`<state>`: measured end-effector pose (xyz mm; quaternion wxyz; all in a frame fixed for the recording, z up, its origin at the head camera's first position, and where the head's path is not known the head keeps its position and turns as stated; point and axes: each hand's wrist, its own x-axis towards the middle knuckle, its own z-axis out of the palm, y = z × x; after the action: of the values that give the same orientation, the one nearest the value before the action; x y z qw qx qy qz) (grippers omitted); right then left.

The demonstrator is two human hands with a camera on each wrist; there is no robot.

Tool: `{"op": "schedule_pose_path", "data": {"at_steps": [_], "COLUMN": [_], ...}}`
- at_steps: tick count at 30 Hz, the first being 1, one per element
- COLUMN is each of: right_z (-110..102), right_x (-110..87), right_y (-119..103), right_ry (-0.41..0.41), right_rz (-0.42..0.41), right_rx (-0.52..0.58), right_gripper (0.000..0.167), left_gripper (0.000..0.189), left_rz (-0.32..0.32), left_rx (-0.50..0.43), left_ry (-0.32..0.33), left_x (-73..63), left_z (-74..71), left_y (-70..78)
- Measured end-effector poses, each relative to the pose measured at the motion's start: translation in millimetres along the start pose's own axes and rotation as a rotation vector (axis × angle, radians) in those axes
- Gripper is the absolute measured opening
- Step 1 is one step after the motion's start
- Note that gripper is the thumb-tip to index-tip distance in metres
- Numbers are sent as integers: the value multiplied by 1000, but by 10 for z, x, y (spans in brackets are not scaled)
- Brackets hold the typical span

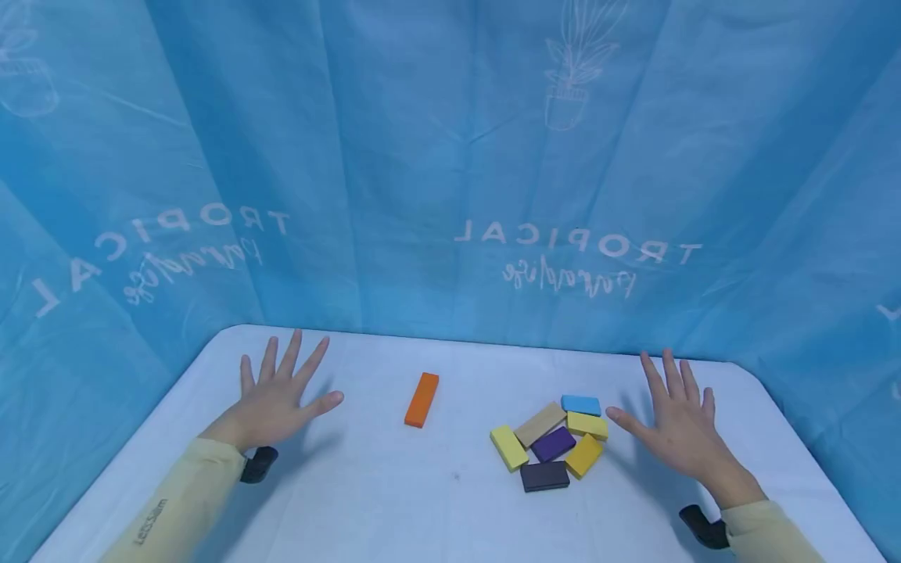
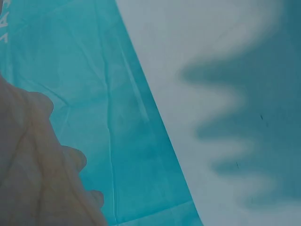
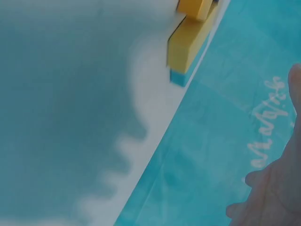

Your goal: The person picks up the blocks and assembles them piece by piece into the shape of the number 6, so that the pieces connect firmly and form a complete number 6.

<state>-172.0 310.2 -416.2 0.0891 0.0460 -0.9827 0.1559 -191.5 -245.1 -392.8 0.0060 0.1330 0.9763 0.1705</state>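
Observation:
My left hand [image 1: 273,400] hovers over the left side of the table, fingers spread, holding nothing. To its right lies an orange block [image 1: 421,399], apart from the others. My right hand [image 1: 679,430] is spread above the right side, also holding nothing, its thumb near a loose cluster of blocks. That cluster has a blue block [image 1: 580,404], a plain wooden block [image 1: 540,424], a purple block [image 1: 554,444], a black block [image 1: 545,476], a pale yellow block [image 1: 509,448], a yellow block [image 1: 587,425] and a deeper yellow block [image 1: 585,456]. The right wrist view shows yellow and blue blocks beyond the hand's shadow.
A white-covered table [image 1: 380,485] with rounded far corners carries the blocks. Blue printed curtains [image 1: 408,172] hang behind it and along both sides. Dark wrist-camera mounts [image 1: 259,464] sit under the wrists.

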Motion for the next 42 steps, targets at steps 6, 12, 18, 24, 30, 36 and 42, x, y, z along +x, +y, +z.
{"op": "schedule_pose_path", "data": {"at_steps": [6, 12, 18, 24, 30, 36, 42], "right_z": [54, 84, 158, 244, 314, 402, 482], "right_x": [7, 15, 62, 85, 65, 97, 132], "right_y": [-162, -314, -490, -625, -722, -779, -828], "right_ry": [3, 3, -28, -60, -72, -153, -190], "right_rz": [-31, -50, -38, -26, -55, -33, 7], "right_rx": [25, 67, 92, 110, 146, 190, 166], "right_gripper": [107, 105, 105, 104, 100, 100, 104], "left_gripper": [92, 90, 88, 86, 85, 82, 78], "left_rz": [-4, 15, 35, 48, 63, 72, 59], "left_rx": [-55, -93, -130, -173, -207, -250, -291], "left_ry": [0, 7, 16, 13, -7, -39, -75], "left_x": [20, 87, 133, 185, 253, 306, 345], "left_z": [52, 133, 254, 442, 562, 659, 734], "left_y": [78, 229, 369, 461, 585, 650, 670]}}
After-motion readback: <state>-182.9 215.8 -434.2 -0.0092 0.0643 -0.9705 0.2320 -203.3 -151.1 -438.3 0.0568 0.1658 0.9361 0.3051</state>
